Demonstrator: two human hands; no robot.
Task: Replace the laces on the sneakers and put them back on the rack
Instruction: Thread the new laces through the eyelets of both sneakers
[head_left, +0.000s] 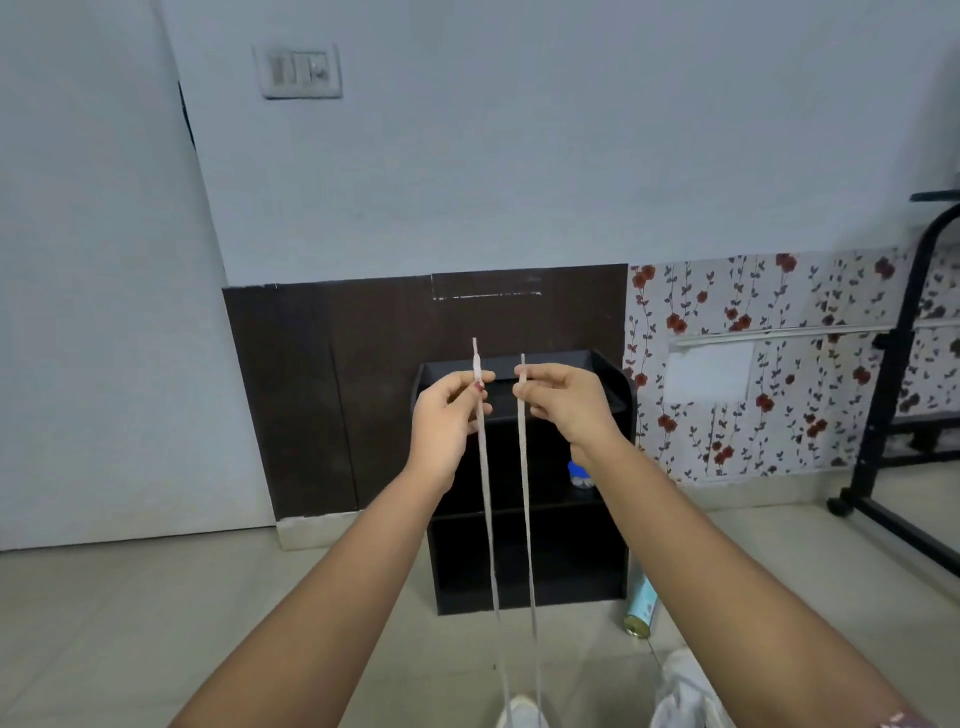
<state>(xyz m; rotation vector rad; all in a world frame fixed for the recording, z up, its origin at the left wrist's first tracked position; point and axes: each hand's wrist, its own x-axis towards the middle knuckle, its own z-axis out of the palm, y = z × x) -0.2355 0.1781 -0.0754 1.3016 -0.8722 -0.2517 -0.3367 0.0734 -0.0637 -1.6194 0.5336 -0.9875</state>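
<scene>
A pale flat lace runs up in two strands from a white sneaker at the bottom edge. My left hand pinches the left strand near its tip, which sticks up above the fingers. My right hand pinches the right strand the same way. Both hands are raised level in front of the black shoe rack. A second white sneaker lies at the bottom right, partly behind my right forearm.
The rack stands against a dark brown wall panel. A small blue and white object sits on its middle shelf. A cylindrical can lies on the tiled floor beside the rack. A black metal frame stands at the right.
</scene>
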